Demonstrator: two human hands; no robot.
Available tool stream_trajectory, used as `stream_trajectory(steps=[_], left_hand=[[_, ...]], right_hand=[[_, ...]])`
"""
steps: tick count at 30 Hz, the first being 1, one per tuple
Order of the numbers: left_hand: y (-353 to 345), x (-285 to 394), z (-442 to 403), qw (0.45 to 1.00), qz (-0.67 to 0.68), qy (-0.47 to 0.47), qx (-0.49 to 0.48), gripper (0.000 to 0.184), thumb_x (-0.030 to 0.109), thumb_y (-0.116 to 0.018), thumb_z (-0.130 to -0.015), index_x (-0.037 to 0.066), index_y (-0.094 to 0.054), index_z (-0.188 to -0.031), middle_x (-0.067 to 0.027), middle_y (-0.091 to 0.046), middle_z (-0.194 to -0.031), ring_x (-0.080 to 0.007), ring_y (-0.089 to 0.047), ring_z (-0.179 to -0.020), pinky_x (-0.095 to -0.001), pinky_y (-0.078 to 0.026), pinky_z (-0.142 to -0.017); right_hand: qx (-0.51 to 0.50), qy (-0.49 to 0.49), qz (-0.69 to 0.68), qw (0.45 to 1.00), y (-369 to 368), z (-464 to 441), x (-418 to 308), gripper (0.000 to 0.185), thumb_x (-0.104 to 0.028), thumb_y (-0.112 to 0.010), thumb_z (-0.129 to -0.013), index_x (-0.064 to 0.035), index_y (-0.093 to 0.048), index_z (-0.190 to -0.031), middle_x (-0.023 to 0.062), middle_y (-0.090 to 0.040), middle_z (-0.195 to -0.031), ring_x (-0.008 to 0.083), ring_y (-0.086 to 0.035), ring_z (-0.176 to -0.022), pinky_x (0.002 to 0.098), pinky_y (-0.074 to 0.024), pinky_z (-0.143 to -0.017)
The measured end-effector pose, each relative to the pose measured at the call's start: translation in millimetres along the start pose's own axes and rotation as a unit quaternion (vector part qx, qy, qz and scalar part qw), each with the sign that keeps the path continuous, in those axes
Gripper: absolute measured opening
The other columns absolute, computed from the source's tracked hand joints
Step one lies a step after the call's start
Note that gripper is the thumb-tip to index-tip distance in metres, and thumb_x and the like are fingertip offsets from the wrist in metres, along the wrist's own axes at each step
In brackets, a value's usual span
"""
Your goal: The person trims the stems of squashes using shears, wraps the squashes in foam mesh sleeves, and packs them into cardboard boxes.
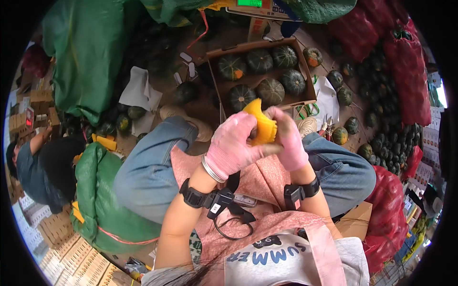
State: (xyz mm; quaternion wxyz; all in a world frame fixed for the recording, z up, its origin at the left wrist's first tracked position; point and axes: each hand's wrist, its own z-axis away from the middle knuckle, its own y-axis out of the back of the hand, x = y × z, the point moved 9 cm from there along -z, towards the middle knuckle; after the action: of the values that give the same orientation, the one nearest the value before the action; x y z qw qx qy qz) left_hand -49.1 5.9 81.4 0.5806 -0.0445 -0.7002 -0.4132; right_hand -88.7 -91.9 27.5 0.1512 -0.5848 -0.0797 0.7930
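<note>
Both hands wear pink work gloves and meet above my lap. My left hand [230, 143] is closed on the left side of a bright yellow foam sleeve [260, 123], which has a ridged edge. On its right side, the fingers of my right hand [292, 145] pinch the same sleeve. Its inside and any contents are hidden by my fingers. Just beyond my hands stands an open cardboard box [217, 88] with several dark green pumpkins [270, 91] in it.
Green sacks [90, 52] stand at left, with a person [45, 164] beyond them. A digital scale [262, 5] is at the top. Red mesh sacks [408, 76] and loose pumpkins [352, 125] lie on the right. Snips [328, 125] rest near my right foot.
</note>
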Motion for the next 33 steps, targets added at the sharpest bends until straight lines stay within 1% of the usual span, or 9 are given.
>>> stream_trajectory(steps=[2,6,13,16,17,20,22,25,33], left_hand=[[-2.0,1.4,18.5,0.999,0.05,-0.016,0.003,0.035,0.036,-0.067,-0.077,0.002,-0.058,-0.081,-0.0109,-0.049,-0.069,-0.0268,-0.05,-0.061,-0.0336,-0.043,-0.058],[-21.6,8.4,33.8,0.985,0.14,-0.084,0.046,0.033,0.031,-0.052,-0.089,0.0,-0.054,-0.077,-0.0134,-0.049,-0.067,-0.03,-0.052,-0.062,-0.0349,-0.041,-0.056],[-19.3,25.5,39.8,0.986,0.007,-0.132,0.106,0.018,0.01,-0.064,-0.069,0.003,-0.054,-0.083,-0.0132,-0.055,-0.077,-0.0298,-0.056,-0.072,-0.0361,-0.045,-0.06],[-10.5,-5.8,44.8,0.968,-0.056,-0.001,0.245,0.023,0.008,-0.061,-0.07,0.003,-0.054,-0.09,-0.0155,-0.055,-0.083,-0.0327,-0.056,-0.081,-0.0357,-0.047,-0.069],[-27.8,-31.9,41.4,0.99,0.055,0.061,0.118,0.024,0.007,-0.057,-0.076,0.003,-0.055,-0.1,-0.0149,-0.058,-0.093,-0.0305,-0.058,-0.089,-0.0348,-0.048,-0.079],[-61.5,-59.7,45.7,0.663,0.724,0.18,0.067,0.025,0.007,-0.052,-0.083,0.0,-0.055,-0.106,-0.0124,-0.06,-0.101,-0.0259,-0.058,-0.095,-0.0348,-0.047,-0.086],[-58.2,-54.5,47.5,0.563,0.809,0.169,-0.016,0.027,0.014,-0.055,-0.087,-0.004,-0.056,-0.108,-0.0072,-0.061,-0.1,-0.0137,-0.058,-0.092,-0.0257,-0.046,-0.084],[-54.1,-45.0,57.9,0.698,0.688,0.145,-0.135,0.032,0.015,-0.06,-0.086,-0.003,-0.057,-0.112,-0.0063,-0.061,-0.102,-0.0122,-0.057,-0.097,-0.0234,-0.044,-0.086],[-32.3,-67.1,45.2,0.934,0.349,0.054,0.052,0.028,0.009,-0.066,-0.078,0.0,-0.061,-0.104,-0.0067,-0.059,-0.098,-0.0153,-0.056,-0.094,-0.0251,-0.043,-0.085]], right_hand=[[-0.063,-0.012,-0.191,0.979,-27.3,27.9,-0.8,0.067,-0.065,-0.052,-0.078,-0.0042,-0.046,-0.106,0.0032,-0.053,-0.094,0.0095,-0.049,-0.086,0.0239,-0.0418,-0.077],[0.024,0.026,-0.045,0.998,-8.4,51.2,9.7,0.047,-0.038,-0.068,-0.078,-0.0045,-0.047,-0.104,0.0021,-0.053,-0.092,0.01,-0.051,-0.084,0.0235,-0.0439,-0.074],[0.111,0.121,0.183,0.969,40.8,46.0,-12.5,0.038,0.015,-0.047,-0.066,-0.0024,-0.046,-0.1,0.0056,-0.052,-0.093,0.0139,-0.055,-0.088,0.0255,-0.0449,-0.082],[0.118,0.143,0.185,0.965,15.3,42.4,-26.4,0.041,0.014,-0.046,-0.067,-0.0021,-0.046,-0.104,0.0071,-0.054,-0.097,0.0147,-0.055,-0.09,0.0258,-0.0445,-0.083],[0.105,0.148,0.249,0.951,7.7,40.8,-29.1,0.047,0.015,-0.045,-0.065,-0.0018,-0.045,-0.109,0.0078,-0.055,-0.1,0.0151,-0.055,-0.091,0.0263,-0.0444,-0.083],[0.021,0.087,0.411,0.907,17.9,25.5,1.5,0.03,0.011,-0.043,-0.065,0.0017,-0.054,-0.092,0.0056,-0.056,-0.086,0.0142,-0.056,-0.086,0.0249,-0.0449,-0.08],[0.027,-0.148,-0.104,0.983,26.0,32.0,42.7,0.028,0.002,-0.057,-0.069,0.0046,-0.059,-0.097,0.0132,-0.064,-0.097,0.0222,-0.062,-0.091,0.029,-0.0469,-0.085],[-0.021,-0.108,-0.296,0.949,15.4,37.8,34.1,0.037,-0.001,-0.065,-0.066,0.0064,-0.058,-0.102,0.0156,-0.063,-0.103,0.0272,-0.062,-0.096,0.0382,-0.0474,-0.09],[0.036,-0.05,-0.051,0.997,-1.9,16.1,42.1,0.035,-0.005,-0.06,-0.078,-0.0042,-0.051,-0.111,0.0027,-0.057,-0.105,0.012,-0.054,-0.098,0.0245,-0.0424,-0.086]])
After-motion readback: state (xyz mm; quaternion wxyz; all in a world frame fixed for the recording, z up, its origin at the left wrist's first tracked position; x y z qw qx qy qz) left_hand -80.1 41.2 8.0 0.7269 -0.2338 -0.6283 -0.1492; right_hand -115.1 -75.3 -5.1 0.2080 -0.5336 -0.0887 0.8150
